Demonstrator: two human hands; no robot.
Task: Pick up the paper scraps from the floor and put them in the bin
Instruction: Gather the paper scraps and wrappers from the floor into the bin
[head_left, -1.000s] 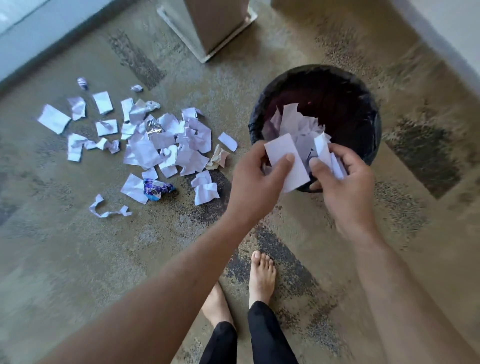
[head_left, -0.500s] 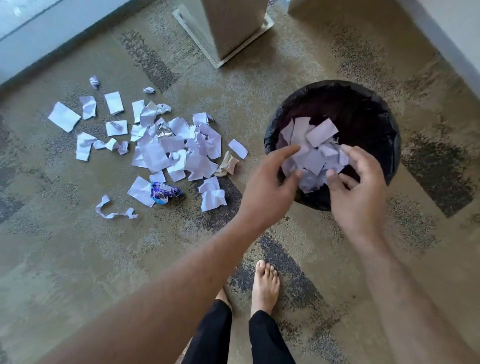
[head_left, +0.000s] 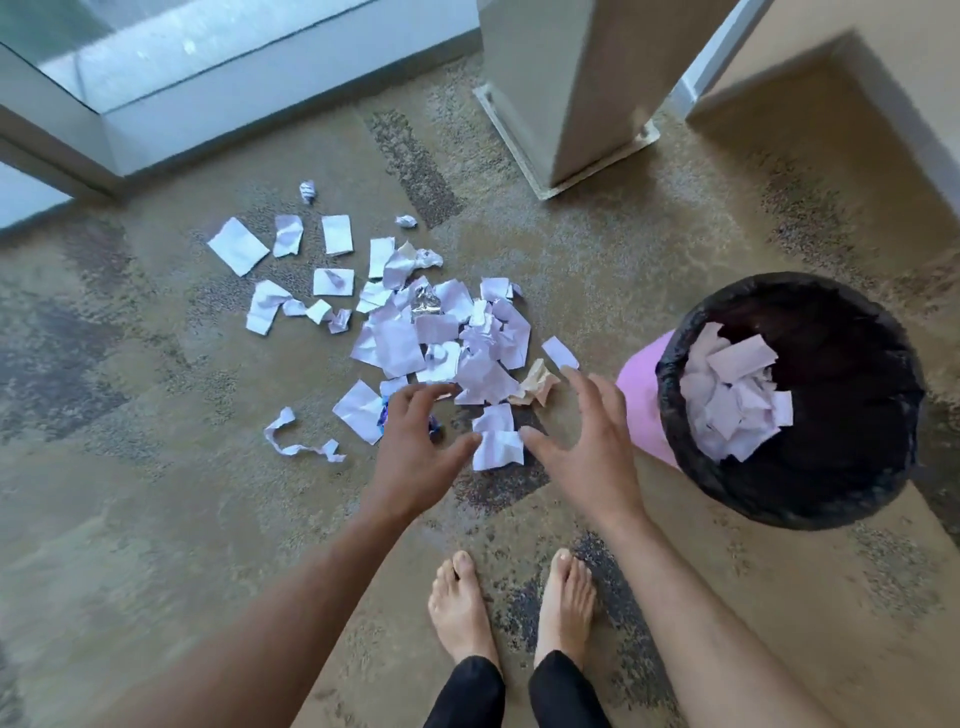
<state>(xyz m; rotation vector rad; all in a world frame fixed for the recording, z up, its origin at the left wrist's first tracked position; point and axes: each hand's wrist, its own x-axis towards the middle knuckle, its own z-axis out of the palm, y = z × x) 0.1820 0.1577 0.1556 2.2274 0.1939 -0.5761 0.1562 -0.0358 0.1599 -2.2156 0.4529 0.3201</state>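
I see both hands gone from the bin since half a second ago, when they hung over its mouth letting white pieces drop. The left hand now sits at the centre of the frame with fingers spread and loosely bent, holding nothing, over a blue-and-purple wrapper that is mostly hidden beneath it. The right hand is just to its right, fingers splayed wide, also empty. Between the two thumbs lies one white scrap on the carpet; I cannot tell whether either thumb touches it. The main heap of paper scraps spreads from the centre toward the upper left (it looks no smaller than before). The black-lined bin has shifted to the right edge of the frame, its pink side newly visible, with a pile of dropped scraps resting inside. Two bare feet stand at the lower centre.
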